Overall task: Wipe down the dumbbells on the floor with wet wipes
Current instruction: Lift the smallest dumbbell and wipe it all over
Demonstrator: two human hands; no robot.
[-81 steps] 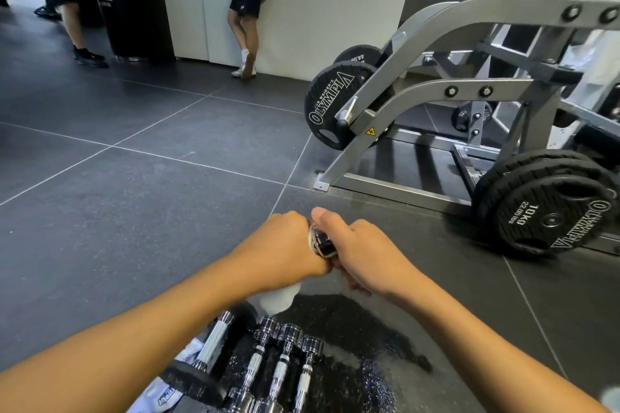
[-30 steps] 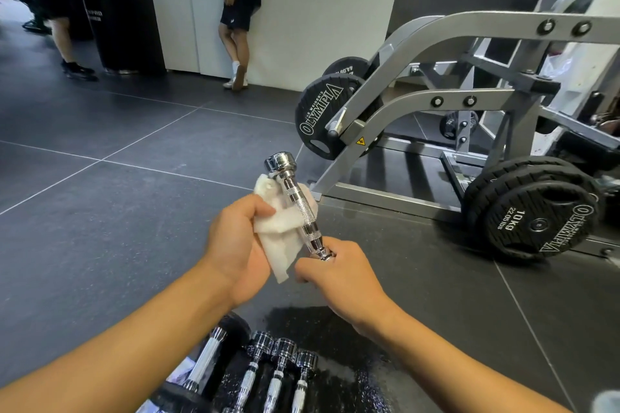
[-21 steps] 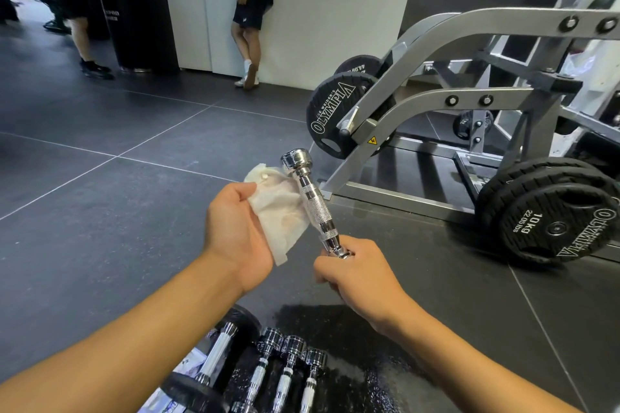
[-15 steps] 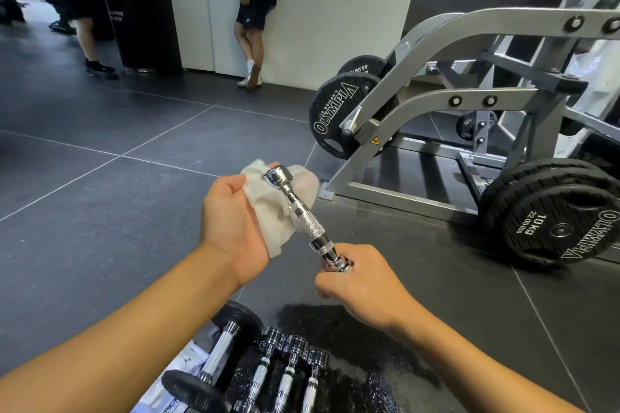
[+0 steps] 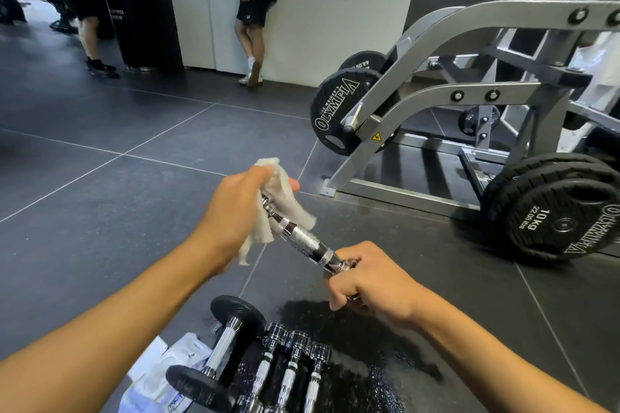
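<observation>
A small chrome dumbbell (image 5: 303, 240) hangs in the air, tilted, its knurled grip showing. My right hand (image 5: 365, 282) grips its near end. My left hand (image 5: 235, 211) holds a white wet wipe (image 5: 288, 208) wrapped over the dumbbell's far end, which is hidden. On the floor below lie a black-headed dumbbell (image 5: 218, 355) and three small chrome dumbbells (image 5: 288, 365) side by side on a wet black patch.
A white wipe packet (image 5: 161, 375) lies at the lower left by the dumbbells. A grey plate-loaded machine (image 5: 436, 104) with black weight plates (image 5: 557, 221) stands to the right. Two people stand far off by a white counter (image 5: 335, 23). Dark tiled floor lies to the left.
My left hand has closed the wipe over the dumbbell's far end, which showed bare half a second ago. The dumbbell has tipped lower and further left.
</observation>
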